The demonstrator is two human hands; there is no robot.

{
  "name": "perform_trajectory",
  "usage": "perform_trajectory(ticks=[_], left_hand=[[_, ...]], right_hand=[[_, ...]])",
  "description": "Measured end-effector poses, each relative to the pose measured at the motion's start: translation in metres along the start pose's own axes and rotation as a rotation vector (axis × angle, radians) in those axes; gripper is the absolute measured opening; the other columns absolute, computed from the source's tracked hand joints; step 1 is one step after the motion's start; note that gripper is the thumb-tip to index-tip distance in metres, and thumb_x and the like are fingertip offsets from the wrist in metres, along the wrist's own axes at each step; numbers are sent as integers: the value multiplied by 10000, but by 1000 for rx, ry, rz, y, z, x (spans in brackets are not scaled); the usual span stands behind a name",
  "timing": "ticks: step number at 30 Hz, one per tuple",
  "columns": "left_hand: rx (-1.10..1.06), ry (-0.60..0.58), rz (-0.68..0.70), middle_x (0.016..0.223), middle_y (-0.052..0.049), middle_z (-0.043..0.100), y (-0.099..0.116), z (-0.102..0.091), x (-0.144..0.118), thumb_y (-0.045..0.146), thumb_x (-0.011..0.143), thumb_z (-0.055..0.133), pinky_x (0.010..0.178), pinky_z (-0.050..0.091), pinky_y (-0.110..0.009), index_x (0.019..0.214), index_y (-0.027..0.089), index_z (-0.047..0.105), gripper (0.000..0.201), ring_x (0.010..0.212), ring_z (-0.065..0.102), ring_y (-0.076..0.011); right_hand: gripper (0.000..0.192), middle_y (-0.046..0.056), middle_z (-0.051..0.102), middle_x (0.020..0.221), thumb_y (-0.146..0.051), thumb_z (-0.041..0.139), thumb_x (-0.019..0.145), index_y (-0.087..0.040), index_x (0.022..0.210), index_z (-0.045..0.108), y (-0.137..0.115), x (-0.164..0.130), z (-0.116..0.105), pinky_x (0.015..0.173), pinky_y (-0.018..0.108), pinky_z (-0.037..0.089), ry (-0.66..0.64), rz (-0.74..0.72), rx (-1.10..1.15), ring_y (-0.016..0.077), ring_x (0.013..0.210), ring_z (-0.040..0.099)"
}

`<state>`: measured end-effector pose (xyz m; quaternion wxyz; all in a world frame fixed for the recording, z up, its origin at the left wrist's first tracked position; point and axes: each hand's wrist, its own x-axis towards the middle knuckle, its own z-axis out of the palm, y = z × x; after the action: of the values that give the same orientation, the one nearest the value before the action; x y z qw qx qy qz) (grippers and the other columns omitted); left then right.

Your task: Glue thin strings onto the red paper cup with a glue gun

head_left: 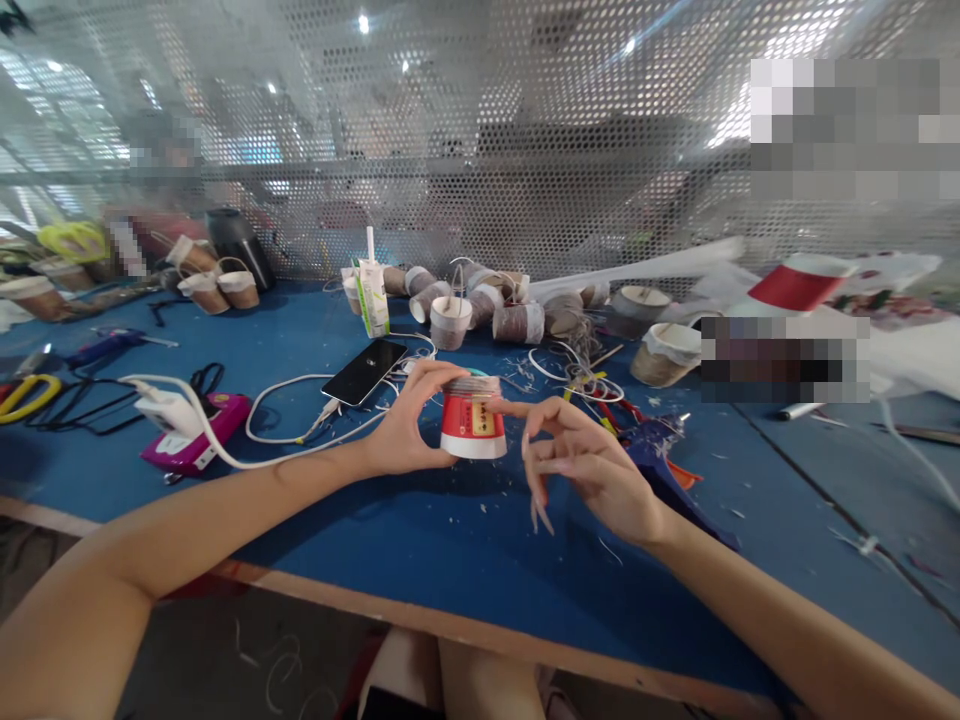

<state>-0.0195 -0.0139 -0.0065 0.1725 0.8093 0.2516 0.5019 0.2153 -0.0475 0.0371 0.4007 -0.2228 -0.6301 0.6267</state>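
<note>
A red and white paper cup (474, 425) is held upside down just above the blue table (420, 540), a band of twine wound around its upper end. My left hand (409, 425) grips it from the left, thumb below and fingers over the top. My right hand (589, 465) hovers at the cup's right side, fingers spread, index fingertip touching the twine band. A blue glue gun (656, 445) lies right behind my right hand.
Several twine-wrapped cups (517, 320) lie at the back by a perforated metal screen. A phone (365, 371) on a white cable, a pink box (196, 440), a milk carton (373, 295) and yellow scissors (26, 395) sit left. A person works behind the screen.
</note>
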Motion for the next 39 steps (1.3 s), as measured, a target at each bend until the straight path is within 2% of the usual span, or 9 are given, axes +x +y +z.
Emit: perform_trajectory(ticks=[7,9,14,17,21,26,29,36,39], left_hand=[[5,3,-17,1241,-102,451,0,1,-1,255,635,762,1001,477,-500,1319,264,430,760,1224,468,-306],[46,9,-14,1235,-101,458,1,2,0,240,639,755,1004,474,-497,1312,261,434,746,1208,478,-300],[167,55,61,1205,-93,475,1,3,0,226,621,771,996,475,-479,1294,252,442,750,1163,501,-285],[209,58,67,1213,-89,479,0,4,-1,231,633,774,999,460,-489,1294,262,439,741,1160,504,-288],[222,65,86,1223,-89,486,1,4,-2,224,637,756,999,460,-488,1304,269,431,743,1170,502,-291],[218,72,97,1204,-91,490,1,3,-1,249,649,756,977,485,-478,1304,263,435,729,1153,512,-282],[205,59,87,1212,-91,490,0,3,-1,258,655,757,995,471,-491,1312,266,431,733,1167,509,-291],[150,44,100,1246,-110,494,1,5,-1,271,677,767,1018,459,-507,1312,260,433,717,1213,505,-299],[71,39,77,1294,-122,467,-2,6,-2,285,705,759,1054,436,-529,1328,270,414,712,1273,479,-307]], right_hand=[[108,112,709,1134,-95,527,717,-192,750,492,-1,5,-6,273,237,394,288,-82,47,66,352,495],[106,115,699,1159,-104,528,716,-192,769,501,-2,5,-5,265,235,392,252,-78,69,71,361,504],[142,175,563,1387,-134,538,740,-180,872,510,-2,0,3,354,269,490,-22,43,75,89,442,598],[154,179,512,1443,-132,530,753,-178,899,515,-2,-1,4,404,285,522,-85,82,77,94,471,624],[151,166,610,1339,-142,521,718,-174,865,542,-5,0,3,372,269,476,-34,74,122,104,429,615],[69,147,728,1116,-137,508,691,-184,727,542,-5,5,-4,286,275,411,144,35,119,119,355,552],[62,146,741,1080,-128,513,683,-188,693,523,-2,7,-7,277,266,393,234,-37,80,109,348,520],[68,138,736,1102,-137,571,687,-172,742,553,-2,3,-1,352,272,447,67,42,50,118,386,584],[73,133,726,1132,-132,545,698,-182,752,543,-4,3,0,333,278,444,82,38,94,117,387,574]])
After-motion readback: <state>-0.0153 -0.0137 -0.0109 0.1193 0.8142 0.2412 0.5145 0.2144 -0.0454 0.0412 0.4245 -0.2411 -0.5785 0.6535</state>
